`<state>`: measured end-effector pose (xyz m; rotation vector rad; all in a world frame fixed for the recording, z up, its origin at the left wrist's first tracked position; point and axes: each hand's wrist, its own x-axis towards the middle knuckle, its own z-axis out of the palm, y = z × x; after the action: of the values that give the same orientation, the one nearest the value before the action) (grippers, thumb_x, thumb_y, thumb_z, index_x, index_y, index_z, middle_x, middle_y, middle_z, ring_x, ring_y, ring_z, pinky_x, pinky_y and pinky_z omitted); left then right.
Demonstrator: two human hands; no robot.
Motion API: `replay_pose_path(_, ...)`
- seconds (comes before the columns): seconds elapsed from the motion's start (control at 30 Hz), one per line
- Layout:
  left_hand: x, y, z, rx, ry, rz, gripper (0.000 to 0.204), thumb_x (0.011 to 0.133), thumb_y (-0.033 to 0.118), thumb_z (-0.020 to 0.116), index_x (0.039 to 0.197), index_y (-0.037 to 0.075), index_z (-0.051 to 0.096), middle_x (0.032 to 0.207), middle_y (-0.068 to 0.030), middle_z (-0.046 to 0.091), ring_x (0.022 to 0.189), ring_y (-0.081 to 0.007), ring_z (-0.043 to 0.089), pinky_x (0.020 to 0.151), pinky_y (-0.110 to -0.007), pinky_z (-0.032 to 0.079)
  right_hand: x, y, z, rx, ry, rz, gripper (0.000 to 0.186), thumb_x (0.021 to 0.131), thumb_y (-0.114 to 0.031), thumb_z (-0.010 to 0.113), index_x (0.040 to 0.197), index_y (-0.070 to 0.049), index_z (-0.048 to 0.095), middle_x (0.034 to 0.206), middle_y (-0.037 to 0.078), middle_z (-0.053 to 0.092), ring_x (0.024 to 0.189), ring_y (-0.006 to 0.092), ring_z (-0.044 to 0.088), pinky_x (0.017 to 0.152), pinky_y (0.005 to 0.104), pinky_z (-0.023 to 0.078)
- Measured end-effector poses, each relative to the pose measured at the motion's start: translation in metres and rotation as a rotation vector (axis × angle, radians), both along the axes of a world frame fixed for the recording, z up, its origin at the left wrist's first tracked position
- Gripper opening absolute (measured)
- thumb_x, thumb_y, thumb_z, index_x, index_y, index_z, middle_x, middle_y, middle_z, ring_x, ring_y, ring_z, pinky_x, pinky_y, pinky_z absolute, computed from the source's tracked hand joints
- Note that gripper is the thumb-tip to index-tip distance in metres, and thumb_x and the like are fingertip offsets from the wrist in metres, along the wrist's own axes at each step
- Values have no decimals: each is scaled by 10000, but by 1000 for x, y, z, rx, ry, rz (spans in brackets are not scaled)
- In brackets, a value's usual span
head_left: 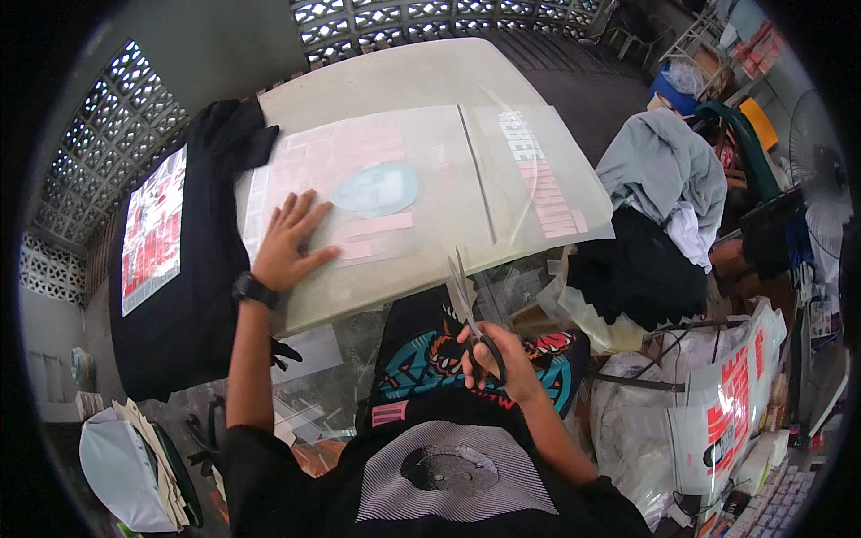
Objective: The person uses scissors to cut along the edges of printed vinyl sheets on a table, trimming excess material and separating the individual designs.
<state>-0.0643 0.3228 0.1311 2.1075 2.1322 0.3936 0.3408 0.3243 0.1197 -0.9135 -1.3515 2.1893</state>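
Observation:
A large translucent film sheet (448,215) lies on the pale table, printed with pink blocks, a bluish-white oval shape and a row of white and pink lettering. My left hand (289,240), with a dark watch at the wrist, rests on the sheet's left part, fingers spread. In my right hand (509,366) is a pair of scissors (465,303); its fingers wrap the black handles. The blades are slightly parted and point away from me, their tips by the sheet's near edge. Left of the sheet, a black T-shirt (179,345) carries a red and white printed film (154,229).
Beyond the sheet, the pale tabletop (395,76) continues. Grey and black clothes (659,166) are heaped at the table's right. A printed film (731,412) hangs at the lower right over plastic bags. A fan (816,143) stands far right. Film scraps (359,336) lie below the table's near edge.

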Motion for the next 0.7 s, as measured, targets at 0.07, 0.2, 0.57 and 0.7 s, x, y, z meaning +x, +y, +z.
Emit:
replay_pose_path(0.07, -18, -3, 11, -79, 57, 4, 742, 890, 528, 652, 1509, 176, 447, 1624, -191, 265, 1509, -431, 173, 1209, -573, 129, -8, 1, 1, 20, 28, -11, 497, 958, -501, 627, 1131, -42, 544, 735, 37, 633, 595, 117, 642, 468, 216, 445)
replay_pose_path(0.2, 30, 2, -10, 203, -150, 131, 726, 923, 559, 577, 1511, 158, 434, 1614, -221, 263, 1503, -422, 201, 1203, -580, 150, -28, -2, 0, -17, 56, -78, 362, 990, -376, 636, 1102, -44, 544, 731, 15, 617, 576, 100, 620, 452, 216, 431)
replay_pose_path(0.57, 107, 5, -18, 185, 60, 232, 629, 952, 558, 543, 1461, 190, 508, 1577, -188, 357, 1470, -415, 285, 1181, -573, 210, -10, -23, 8, -85, -51, -22, 539, 840, -411, 783, 1129, -30, 534, 726, 37, 630, 604, 113, 649, 506, 211, 470)
replay_pose_path(0.7, 109, 7, -20, 185, 61, 262, 523, 990, 465, 524, 1449, 214, 525, 1563, -172, 387, 1460, -410, 309, 1179, -569, 222, -19, -21, 1, -114, -23, -31, 513, 809, -330, 810, 1129, -36, 539, 730, 17, 619, 605, 106, 642, 532, 216, 477)
